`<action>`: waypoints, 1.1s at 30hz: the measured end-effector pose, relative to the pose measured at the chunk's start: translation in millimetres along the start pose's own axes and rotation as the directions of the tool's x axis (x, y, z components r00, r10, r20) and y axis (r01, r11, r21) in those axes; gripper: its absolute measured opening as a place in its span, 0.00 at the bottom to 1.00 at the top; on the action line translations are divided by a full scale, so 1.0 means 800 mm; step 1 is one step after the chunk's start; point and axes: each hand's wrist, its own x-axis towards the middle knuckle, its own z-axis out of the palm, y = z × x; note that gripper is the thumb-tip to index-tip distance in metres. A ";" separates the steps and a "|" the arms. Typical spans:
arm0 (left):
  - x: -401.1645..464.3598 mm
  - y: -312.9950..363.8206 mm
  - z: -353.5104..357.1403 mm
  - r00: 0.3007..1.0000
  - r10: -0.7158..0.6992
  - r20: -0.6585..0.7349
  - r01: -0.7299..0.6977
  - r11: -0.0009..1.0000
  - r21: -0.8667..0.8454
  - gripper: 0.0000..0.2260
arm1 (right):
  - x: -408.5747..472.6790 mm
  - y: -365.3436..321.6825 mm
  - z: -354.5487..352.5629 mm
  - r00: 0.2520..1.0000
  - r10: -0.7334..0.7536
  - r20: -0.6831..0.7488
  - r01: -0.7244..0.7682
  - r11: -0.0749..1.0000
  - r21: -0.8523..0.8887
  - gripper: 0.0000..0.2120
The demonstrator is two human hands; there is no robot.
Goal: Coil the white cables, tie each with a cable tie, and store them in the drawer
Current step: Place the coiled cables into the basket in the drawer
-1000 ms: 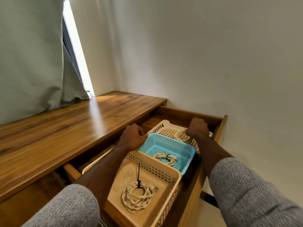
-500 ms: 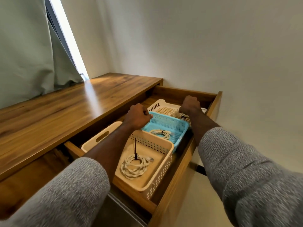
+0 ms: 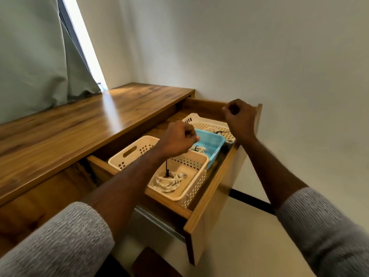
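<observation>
now both fists (image 3: 177, 139) (image 3: 239, 114) lifted off baskets, holding nothing.

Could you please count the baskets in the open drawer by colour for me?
Beige baskets: 2, the near one and the far one
Blue basket: 1
Total: 3

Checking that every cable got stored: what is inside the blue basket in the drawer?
The blue basket holds a coiled white cable with a black tie, only partly visible. The left hand covers the basket's near corner, hiding the rest.
</observation>
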 end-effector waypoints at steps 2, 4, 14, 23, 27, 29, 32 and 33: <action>-0.024 0.026 0.007 0.998 0.059 0.033 -0.055 0.993 -0.101 0.05 | -0.037 -0.004 -0.025 0.999 -0.037 -0.016 0.037 0.999 0.002 0.02; -0.050 0.050 0.020 0.992 0.110 0.062 -0.102 0.988 -0.117 0.06 | -0.081 0.002 -0.045 0.999 -0.035 -0.005 0.035 0.999 -0.030 0.05; -0.118 0.079 0.044 0.948 0.176 0.265 -0.234 0.950 0.206 0.26 | -0.207 0.011 -0.043 0.994 0.105 -0.021 -0.099 0.979 0.175 0.19; -0.112 0.042 0.015 0.959 0.099 0.266 -0.221 0.847 0.484 0.24 | -0.205 0.001 0.011 0.965 0.128 0.229 -0.181 0.956 0.229 0.27; -0.109 0.012 -0.013 0.940 0.123 0.317 -0.325 0.598 0.733 0.23 | -0.193 -0.003 0.058 0.925 0.110 0.364 -0.189 0.964 0.188 0.28; -0.108 -0.011 -0.025 0.945 0.115 0.307 -0.324 0.475 0.818 0.22 | -0.187 -0.007 0.086 0.898 0.094 0.431 -0.174 0.973 0.152 0.29; -0.115 -0.047 -0.041 0.959 0.038 0.280 -0.275 0.355 0.894 0.22 | -0.181 -0.020 0.129 0.866 0.065 0.495 -0.141 0.983 0.119 0.29; -0.121 -0.059 -0.047 0.963 0.019 0.268 -0.261 0.311 0.914 0.23 | -0.181 -0.024 0.143 0.855 0.057 0.515 -0.135 0.984 0.116 0.29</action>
